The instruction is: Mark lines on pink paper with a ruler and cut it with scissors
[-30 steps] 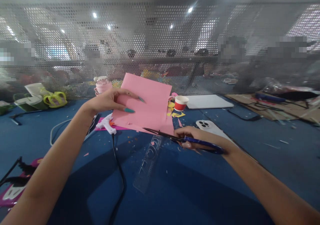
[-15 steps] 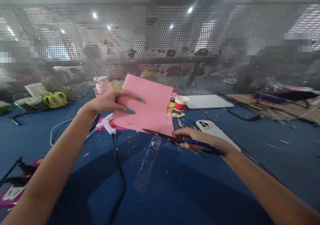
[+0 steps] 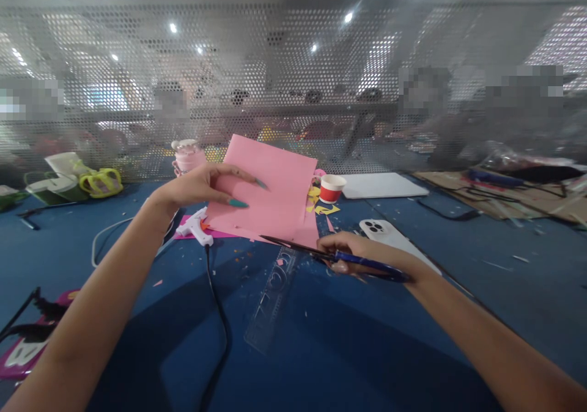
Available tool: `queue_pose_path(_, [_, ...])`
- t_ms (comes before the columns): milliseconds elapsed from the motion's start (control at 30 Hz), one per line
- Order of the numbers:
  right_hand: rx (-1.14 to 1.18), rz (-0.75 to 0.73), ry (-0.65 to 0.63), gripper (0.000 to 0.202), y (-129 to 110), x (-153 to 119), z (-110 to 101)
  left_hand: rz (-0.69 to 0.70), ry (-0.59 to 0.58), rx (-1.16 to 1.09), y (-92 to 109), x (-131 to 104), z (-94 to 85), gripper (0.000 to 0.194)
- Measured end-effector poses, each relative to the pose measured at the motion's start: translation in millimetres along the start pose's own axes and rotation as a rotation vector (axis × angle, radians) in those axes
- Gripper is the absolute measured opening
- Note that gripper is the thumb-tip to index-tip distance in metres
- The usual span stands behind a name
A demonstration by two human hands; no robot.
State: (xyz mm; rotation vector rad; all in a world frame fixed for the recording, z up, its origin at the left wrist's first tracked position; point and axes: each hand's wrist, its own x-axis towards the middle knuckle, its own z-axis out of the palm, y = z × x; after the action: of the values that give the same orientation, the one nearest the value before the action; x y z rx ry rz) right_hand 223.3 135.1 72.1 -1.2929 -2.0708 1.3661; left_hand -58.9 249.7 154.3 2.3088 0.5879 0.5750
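Note:
My left hand (image 3: 208, 183) holds a sheet of pink paper (image 3: 270, 180) at its left side, thumb and one finger spread across the front face; its other fingers are hidden. The sheet tilts up from the table and more pink paper shows at its lower edge. My right hand (image 3: 351, 250) is closed on scissors with dark blue handles (image 3: 371, 264). Their dark blades point left along the paper's lower edge and look nearly closed. Whether they touch the paper I cannot tell. Below the blades lies a clear stencil ruler (image 3: 268, 308).
A white glue gun (image 3: 196, 227) with a black cord lies left of the paper. A red and white cup (image 3: 332, 189), yellow scraps (image 3: 326, 209), a white phone (image 3: 397, 244) and a flat white object (image 3: 385, 186) are to the right. A perforated panel (image 3: 293, 69) stands behind.
Almost nothing differs. Both hands, the paper and the scissors keep their places, with only a very slight shift.

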Motion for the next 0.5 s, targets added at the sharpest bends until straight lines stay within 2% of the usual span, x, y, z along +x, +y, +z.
queue_pose_path(300, [0.029, 0.06, 0.03, 0.031, -2.4, 0.1, 1.3, -0.004, 0.018, -0.016, -0.9, -0.3, -0.4, 0.042])
queue_pose_path(500, [-0.031, 0.035, 0.031, 0.027, 5.4, 3.4, -1.3, -0.009, 0.013, 0.019, -0.8, -0.7, -1.0, 0.043])
